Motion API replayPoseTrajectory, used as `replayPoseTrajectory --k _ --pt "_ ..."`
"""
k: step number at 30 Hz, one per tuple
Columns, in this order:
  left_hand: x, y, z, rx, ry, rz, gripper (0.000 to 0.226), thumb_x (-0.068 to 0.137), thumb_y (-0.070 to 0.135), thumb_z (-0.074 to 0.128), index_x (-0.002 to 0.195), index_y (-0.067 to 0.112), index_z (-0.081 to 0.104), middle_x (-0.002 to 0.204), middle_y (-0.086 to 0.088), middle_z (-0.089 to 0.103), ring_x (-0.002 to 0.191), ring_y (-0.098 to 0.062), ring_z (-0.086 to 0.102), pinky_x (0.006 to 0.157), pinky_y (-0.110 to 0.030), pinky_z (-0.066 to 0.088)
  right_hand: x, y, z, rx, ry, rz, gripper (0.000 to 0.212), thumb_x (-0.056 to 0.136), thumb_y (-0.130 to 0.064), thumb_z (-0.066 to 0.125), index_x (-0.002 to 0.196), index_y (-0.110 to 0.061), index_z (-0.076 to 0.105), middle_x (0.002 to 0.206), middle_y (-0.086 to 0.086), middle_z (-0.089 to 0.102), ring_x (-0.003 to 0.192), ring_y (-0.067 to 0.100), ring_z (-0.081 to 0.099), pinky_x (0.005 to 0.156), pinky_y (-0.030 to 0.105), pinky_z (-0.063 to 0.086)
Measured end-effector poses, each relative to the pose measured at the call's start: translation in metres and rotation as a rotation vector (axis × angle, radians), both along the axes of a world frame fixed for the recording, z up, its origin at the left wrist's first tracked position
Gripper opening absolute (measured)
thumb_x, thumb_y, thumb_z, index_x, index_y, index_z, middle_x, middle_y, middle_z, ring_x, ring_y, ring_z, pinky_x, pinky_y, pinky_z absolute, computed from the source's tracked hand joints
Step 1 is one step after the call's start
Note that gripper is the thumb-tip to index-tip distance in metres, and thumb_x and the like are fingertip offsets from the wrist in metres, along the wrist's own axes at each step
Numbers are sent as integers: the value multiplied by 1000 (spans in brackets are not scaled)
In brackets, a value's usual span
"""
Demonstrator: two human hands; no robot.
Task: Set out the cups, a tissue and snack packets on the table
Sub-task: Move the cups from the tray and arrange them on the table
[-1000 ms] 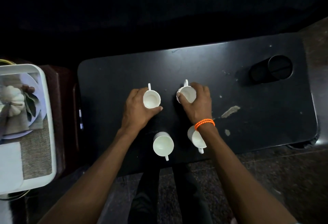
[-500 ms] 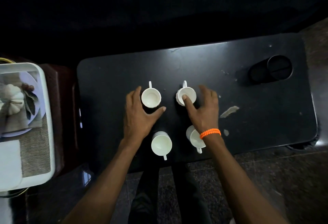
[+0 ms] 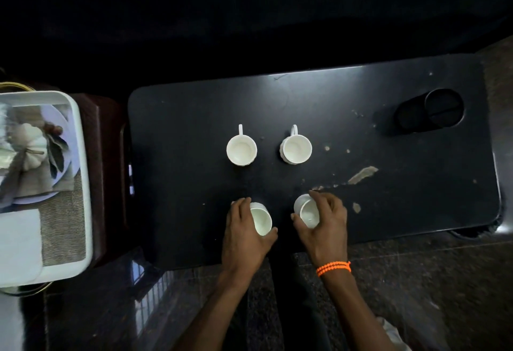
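Several white cups stand in a square on the black table. The far left cup and far right cup stand free, handles pointing away from me. My left hand wraps the near left cup from its left side. My right hand grips the near right cup, fingers curled over its right rim; this cup leans a little. Both near cups' handles are hidden by my hands. No tissue or snack packets lie on the table.
A white tray sits left of the table on a dark stand, holding a plate with a folded napkin and a woven mat. A black round cup holder is set in the table's far right corner. Scuffed patches mark the tabletop.
Both hands let go of the two far cups and drew back toward me. They now close around the two near cups.
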State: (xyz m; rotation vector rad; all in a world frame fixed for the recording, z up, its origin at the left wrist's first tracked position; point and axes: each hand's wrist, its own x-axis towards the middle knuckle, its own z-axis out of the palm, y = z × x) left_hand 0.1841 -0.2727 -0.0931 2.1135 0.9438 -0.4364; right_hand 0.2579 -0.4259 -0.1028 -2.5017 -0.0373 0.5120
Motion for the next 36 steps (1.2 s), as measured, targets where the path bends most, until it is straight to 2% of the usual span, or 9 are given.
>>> replayPoseTrajectory --k 4,7,12,14,18,23,26,31,36 --pt "0 -3 -2 41 -9 6 80 68 31 91 136 4 58 141 -15 59 137 -36 54 113 -43 46 0 2 -3 -6 -27 2 58 73 -22 89 127 -14 68 127 9 58 118 28 51 97 28 44" --pt "-1 -2 -2 34 -12 -9 87 69 37 91 141 6 55 147 -13 56 141 -34 51 114 -40 43 1 4 -2 -18 -36 28 59 72 -25 90 126 -14 69 126 10 58 116 30 52 96 40 52" --pt "12 12 9 -17 1 239 111 74 81 64 159 18 29 158 -10 45 147 -29 44 119 -42 39 23 17 2 -38 -177 -36 62 71 -46 87 124 -19 67 120 7 61 111 28 56 93 43 52" --pt "29 31 9 43 -62 304 107 78 77 63 159 18 27 158 -11 44 146 -30 43 118 -42 38 45 31 3 19 -219 -52 61 73 -44 86 124 -17 66 119 8 59 110 27 56 95 41 51" --pt "72 71 3 69 -154 159 107 78 47 84 162 18 25 159 -10 38 146 -29 41 116 -41 40 83 65 0 66 -195 10 61 74 -42 85 124 -16 63 119 7 56 112 29 55 94 40 51" --pt "95 82 -4 91 -178 62 77 74 29 88 141 15 54 136 -10 59 121 -34 60 96 -42 50 100 75 -8 3 -156 109 60 79 -39 80 130 -17 58 128 8 55 116 31 54 87 42 56" --pt "97 80 -8 128 -203 100 64 72 26 87 129 13 61 124 -12 63 108 -38 64 86 -45 52 99 73 -9 -28 -181 107 57 77 -37 77 126 -18 58 125 7 56 113 31 55 82 41 56" --pt "93 74 -8 134 -233 125 70 72 28 87 134 14 58 126 -12 62 109 -40 65 85 -47 54 94 69 -6 -92 -214 153 62 76 -46 78 128 -18 57 124 9 57 111 31 54 85 45 55" --pt "80 84 5 5 -236 141 105 67 39 92 155 17 39 150 -8 50 134 -31 55 105 -41 49 95 96 13 -131 -374 124 70 79 -55 75 133 -15 57 127 16 58 111 37 56 90 46 48"
